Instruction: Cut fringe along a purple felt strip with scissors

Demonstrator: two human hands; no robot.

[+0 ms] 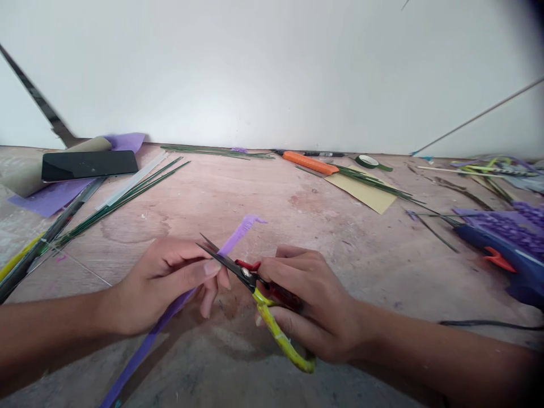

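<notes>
My left hand (pixel 170 280) pinches a long purple paper strip (pixel 238 232) between thumb and fingers, just above the wooden table (pixel 255 192). The strip runs from the lower left up past the fingers, and its far end looks fringed. My right hand (pixel 304 300) grips scissors (pixel 255 283) with yellow-green and red handles. The dark blades are slightly apart and point left, crossing the strip right beside my left fingertips.
Green wire stems (pixel 123 195) and a black phone (pixel 89 164) on purple paper lie at the left. An orange cutter (pixel 310 163), green tape roll (pixel 368 161) and tan card (pixel 365 192) sit at the back. A blue glue gun (pixel 505 255) and purple fringed pieces (pixel 510 226) are at the right.
</notes>
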